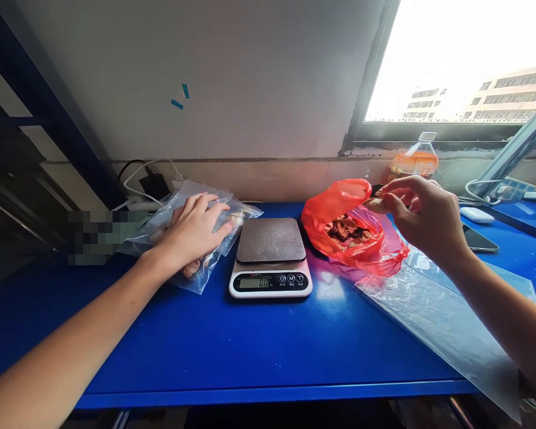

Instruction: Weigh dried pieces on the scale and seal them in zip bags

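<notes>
A digital kitchen scale (271, 241) stands in the middle of the blue table, its plate bare and its display reading about 0.0. To its left, my left hand (197, 229) lies with fingers spread on a clear plastic bag (209, 271) that has several pale brown dried pieces inside. Right of the scale is an open red plastic bag (321, 208) with dark brown dried pieces (346, 229) in it. Above that bag's right side, my right hand (429, 217) pinches a light brown dried piece (375, 205) between thumb and fingers; its exact kind is unclear.
Flat clear plastic bags (455, 322) lie at the right, reaching over the front table edge (272, 393). Behind my right hand are an orange-labelled bottle (415, 158), a phone (482, 239) and a white case (477, 215). Cables and a black adapter (155, 186) sit by the wall.
</notes>
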Demonstrator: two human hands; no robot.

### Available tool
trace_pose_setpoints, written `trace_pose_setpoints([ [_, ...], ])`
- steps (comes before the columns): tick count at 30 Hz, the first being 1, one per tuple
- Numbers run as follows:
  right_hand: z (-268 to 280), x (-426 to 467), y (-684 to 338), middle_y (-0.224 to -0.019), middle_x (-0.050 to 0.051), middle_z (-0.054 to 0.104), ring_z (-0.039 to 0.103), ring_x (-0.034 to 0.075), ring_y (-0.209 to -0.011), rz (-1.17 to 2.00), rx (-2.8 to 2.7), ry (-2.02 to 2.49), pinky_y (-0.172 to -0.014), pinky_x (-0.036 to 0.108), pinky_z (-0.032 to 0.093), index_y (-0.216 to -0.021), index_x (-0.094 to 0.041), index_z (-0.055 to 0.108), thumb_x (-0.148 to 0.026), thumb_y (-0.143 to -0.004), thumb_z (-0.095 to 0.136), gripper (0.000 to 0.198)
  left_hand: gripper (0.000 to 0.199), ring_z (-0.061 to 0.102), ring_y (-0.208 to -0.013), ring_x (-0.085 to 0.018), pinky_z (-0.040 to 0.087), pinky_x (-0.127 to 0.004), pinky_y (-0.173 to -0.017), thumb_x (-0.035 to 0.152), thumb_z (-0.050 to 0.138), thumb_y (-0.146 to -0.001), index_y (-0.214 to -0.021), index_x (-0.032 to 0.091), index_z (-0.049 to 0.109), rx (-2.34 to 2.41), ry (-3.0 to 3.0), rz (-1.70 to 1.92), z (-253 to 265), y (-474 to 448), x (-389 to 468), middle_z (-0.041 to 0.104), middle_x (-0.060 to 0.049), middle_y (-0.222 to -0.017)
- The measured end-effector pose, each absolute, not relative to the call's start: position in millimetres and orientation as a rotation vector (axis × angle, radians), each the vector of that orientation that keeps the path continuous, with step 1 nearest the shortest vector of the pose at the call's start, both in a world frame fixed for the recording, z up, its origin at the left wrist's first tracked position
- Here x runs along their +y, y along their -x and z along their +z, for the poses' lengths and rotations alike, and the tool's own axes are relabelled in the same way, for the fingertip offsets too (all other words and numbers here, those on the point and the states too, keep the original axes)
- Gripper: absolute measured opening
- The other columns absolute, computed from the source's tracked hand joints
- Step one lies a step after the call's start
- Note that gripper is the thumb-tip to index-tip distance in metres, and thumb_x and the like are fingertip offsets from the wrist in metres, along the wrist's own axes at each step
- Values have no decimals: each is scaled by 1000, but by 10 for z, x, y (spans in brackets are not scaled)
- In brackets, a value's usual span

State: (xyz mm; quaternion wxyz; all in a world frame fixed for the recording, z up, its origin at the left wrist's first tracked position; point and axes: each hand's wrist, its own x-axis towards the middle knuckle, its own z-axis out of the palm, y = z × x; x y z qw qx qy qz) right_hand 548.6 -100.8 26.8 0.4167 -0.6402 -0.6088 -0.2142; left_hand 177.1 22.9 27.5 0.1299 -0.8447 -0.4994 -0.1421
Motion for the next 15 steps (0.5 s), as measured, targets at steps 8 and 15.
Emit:
trace_pose_setpoints([
  [8,75,-1401,-4563,-82,3,70,64,14,-70,-231,-1723,1137,-55,25,45,-90,-21,62,-12,-90,56,11,36,67,-99,-22,52,-35,-88,40,59,-91,-119,19,62,-955,3207,-752,225,-2324,-699,72,-6,-108],
  [15,-36,-1536,-4328,-87,2,67,64,12,-70,242,-1686,1010,-56,23,49,-96,-23,59,-17,-94,58,6,15,69,-79,-18,50,-29,-71,32,64,-89,-94,18,69,-887,3239,-1055,240,-2388,-989,75,-1,-87],
])
